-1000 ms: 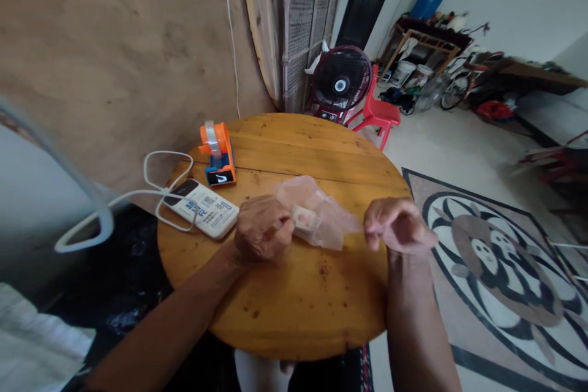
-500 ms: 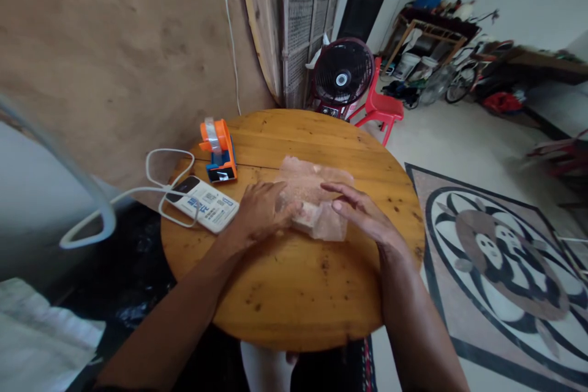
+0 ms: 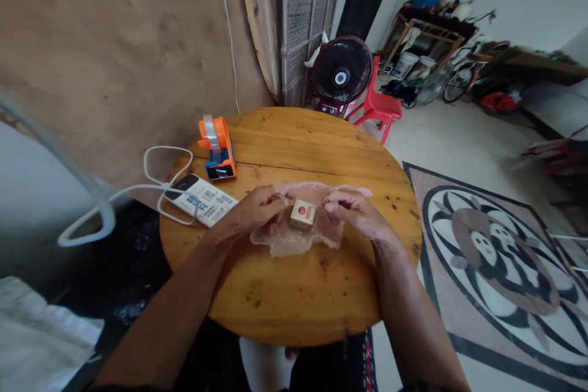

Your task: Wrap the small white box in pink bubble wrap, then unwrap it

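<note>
A small cream box point(image 3: 302, 213) with red print lies on a crumpled sheet of clear bubble wrap point(image 3: 289, 244) on the round wooden table point(image 3: 294, 306). My left hand point(image 3: 261, 209) is just left of the box, its fingers closed on the sheet's left side. To the right of the box, my right hand point(image 3: 353, 213) pinches the sheet's right side between thumb and fingers. Neither hand appears to hold the box, whose printed top shows uncovered.
An orange and blue tape dispenser point(image 3: 219, 147) stands at the table's back left. Nearer, a white phone-shaped pack point(image 3: 202, 199) lies under a looped white cable point(image 3: 156, 187). Beyond the table are a fan point(image 3: 340, 73) and a red chair point(image 3: 381, 104).
The bubble wrap has shifted toward me and lies spread beneath the box, whose top now shows clearly. My left thumb has left the box. My right fingers have closed on the sheet.
</note>
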The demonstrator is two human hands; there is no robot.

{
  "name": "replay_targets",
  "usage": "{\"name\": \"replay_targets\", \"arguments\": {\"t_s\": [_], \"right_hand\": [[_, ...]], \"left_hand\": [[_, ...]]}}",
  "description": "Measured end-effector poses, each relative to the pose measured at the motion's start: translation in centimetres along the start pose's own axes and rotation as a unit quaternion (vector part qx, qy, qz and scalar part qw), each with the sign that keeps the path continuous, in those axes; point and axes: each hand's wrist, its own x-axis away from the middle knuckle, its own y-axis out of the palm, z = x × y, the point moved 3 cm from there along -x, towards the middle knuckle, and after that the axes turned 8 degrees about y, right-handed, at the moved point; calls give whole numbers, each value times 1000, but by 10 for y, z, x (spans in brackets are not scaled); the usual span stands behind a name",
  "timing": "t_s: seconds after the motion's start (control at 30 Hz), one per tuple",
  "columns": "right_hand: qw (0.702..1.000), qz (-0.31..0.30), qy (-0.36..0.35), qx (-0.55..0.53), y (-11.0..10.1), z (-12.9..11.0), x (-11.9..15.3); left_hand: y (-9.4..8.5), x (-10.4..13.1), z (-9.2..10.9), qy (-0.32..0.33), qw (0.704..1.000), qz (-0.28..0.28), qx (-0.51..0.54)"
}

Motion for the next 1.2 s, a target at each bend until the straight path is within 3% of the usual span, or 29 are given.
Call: {"name": "replay_targets", "arguments": {"t_s": [0.13,0.3,0.47,0.63,0.8,1.03,1.2], "right_hand": [[994,100,1,-49,-6,10,-7],[993,113,34,-13,-8,23,-14],[991,106,2,78,-3,35,-19],[981,121,-9,151,4,41,-21],[969,141,-52,195,7,47,-29],[956,158,-75,236,4,49,-37],[965,153,-56,203,5,47,-32]], "left_hand": [[-2,0,-3,39,997,0,-70],[4,-4,-5,117,980,12,-158],[10,-3,0,162,968,44,-186],[17,-1,6,154,983,12,-102],[25,-5,0,148,988,-31,5],[27,-10,-8,140,989,-26,-28],[25,-12,-12,166,983,-48,-62]]}}
